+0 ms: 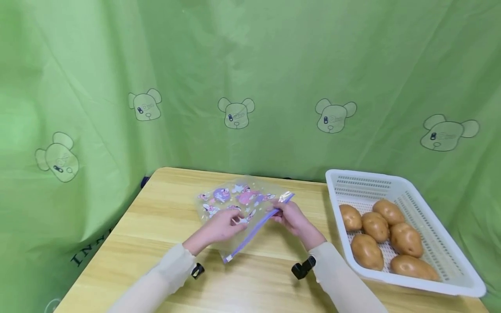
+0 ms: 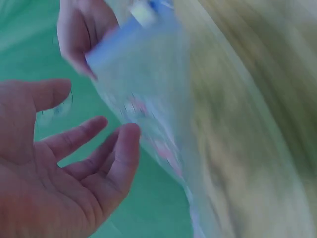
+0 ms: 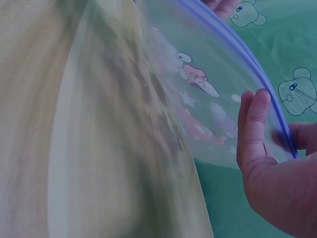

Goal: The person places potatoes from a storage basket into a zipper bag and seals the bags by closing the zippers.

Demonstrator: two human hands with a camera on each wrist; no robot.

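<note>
A clear zip bag (image 1: 242,198) printed with pink and purple cartoons lies tilted above the wooden table (image 1: 156,230), its purple zip strip running toward me. My right hand (image 1: 288,217) pinches the zip edge near the bag's far corner; in the right wrist view the thumb and fingers (image 3: 253,134) clamp the purple strip of the bag (image 3: 198,99). My left hand (image 1: 222,226) is at the bag's middle. In the blurred left wrist view its palm and fingers (image 2: 74,168) are spread loosely beside the bag (image 2: 148,84), holding nothing, while the right hand (image 2: 79,29) holds the strip above.
A white slotted basket (image 1: 368,177) stands at the table's right with several brown potatoes (image 1: 375,226) in it. Green cloth with bear prints (image 1: 236,113) hangs behind and to the left. The table's near edge is close to my sleeves.
</note>
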